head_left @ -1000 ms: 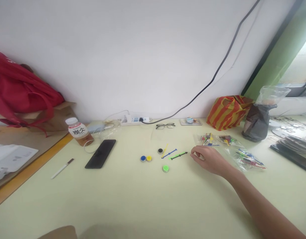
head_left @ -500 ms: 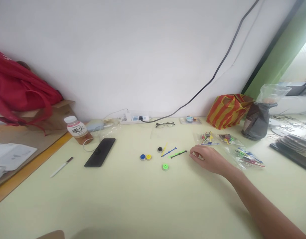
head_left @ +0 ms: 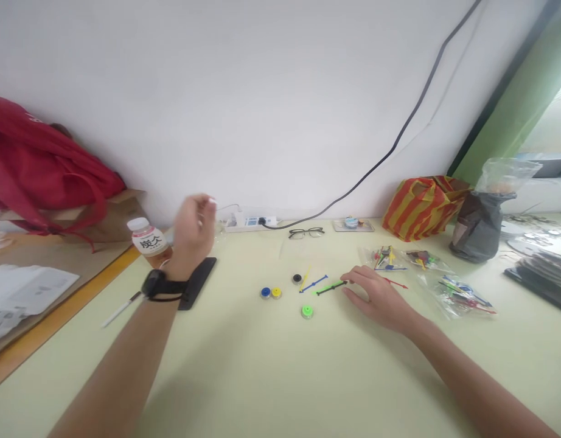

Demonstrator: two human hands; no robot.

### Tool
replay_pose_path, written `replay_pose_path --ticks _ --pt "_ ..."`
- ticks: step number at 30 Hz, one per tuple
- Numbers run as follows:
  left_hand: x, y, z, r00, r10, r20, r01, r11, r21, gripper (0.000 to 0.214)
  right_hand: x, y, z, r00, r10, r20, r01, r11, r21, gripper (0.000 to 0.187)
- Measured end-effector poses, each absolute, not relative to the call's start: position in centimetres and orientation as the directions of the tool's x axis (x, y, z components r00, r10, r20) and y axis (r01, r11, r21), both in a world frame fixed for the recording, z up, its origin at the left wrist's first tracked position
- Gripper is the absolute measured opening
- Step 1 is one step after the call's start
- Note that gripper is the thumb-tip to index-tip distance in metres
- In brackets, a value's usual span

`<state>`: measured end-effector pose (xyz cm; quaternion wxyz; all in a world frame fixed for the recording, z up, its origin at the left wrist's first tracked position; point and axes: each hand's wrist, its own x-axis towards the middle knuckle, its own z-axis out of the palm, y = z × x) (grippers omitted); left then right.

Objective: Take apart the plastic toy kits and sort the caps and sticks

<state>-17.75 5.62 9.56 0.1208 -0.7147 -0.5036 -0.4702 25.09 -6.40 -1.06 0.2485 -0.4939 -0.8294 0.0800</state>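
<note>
My right hand [head_left: 374, 298] rests low over the table, its thumb and fingers apart. Its fingertips are at the right end of a black arrow-shaped spinner pointer [head_left: 331, 288], which lies against a green pointer [head_left: 317, 293]. A red pointer [head_left: 396, 283] shows just behind this hand. Left of it lie a blue pointer [head_left: 316, 283] and a yellow pointer [head_left: 306, 278]. Round bases stand nearby: black [head_left: 297, 278], blue [head_left: 266, 292], yellow [head_left: 276, 292] and green [head_left: 307, 311]. My left hand [head_left: 193, 234], wearing a dark wristwatch, is raised above the phone with curled, motion-blurred fingers.
Clear bags of coloured pointers [head_left: 463, 295] lie at the right. Glasses [head_left: 306, 233] and a power strip [head_left: 248, 223] sit by the wall. A bottle [head_left: 148, 238], phone [head_left: 202, 283] and pen [head_left: 120, 309] are at the left. A striped bag [head_left: 412, 207] stands at back right.
My left hand has come up into view from the lower left, over the phone. My right hand's fingers have spread and reached the black pointer's end; a red pointer now shows behind it.
</note>
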Motion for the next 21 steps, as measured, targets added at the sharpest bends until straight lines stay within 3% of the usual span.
replay_pose_path --ticks 2,4,6,15,21 --pt "-18.1 7.2 6.8 0.109 0.734 0.67 0.884 -0.38 0.272 0.038 24.1 -6.6 -1.5 -0.428 0.83 0.358 0.739 0.549 -0.389 0.026" --pt "-18.4 8.4 3.7 0.209 0.847 0.489 0.935 -0.32 0.155 0.04 23.1 -6.8 -1.8 -0.459 0.816 0.351 0.705 0.575 -0.415 0.03" --pt "-18.8 9.2 1.2 0.27 0.876 0.401 0.948 -0.313 0.047 0.042 22.4 -7.1 -1.9 -0.463 0.819 0.339 0.689 0.573 -0.444 0.033" --pt "-20.7 10.6 -1.7 0.336 0.87 0.36 0.939 -0.337 -0.062 0.034 21.7 -7.3 -2.3 -0.442 0.834 0.33 0.674 0.551 -0.492 0.037" --pt "-20.9 10.5 -1.5 0.31 0.852 0.422 0.95 -0.295 -0.101 0.039 21.6 -7.0 -2.4 -0.456 0.825 0.334 0.657 0.565 -0.499 0.038"
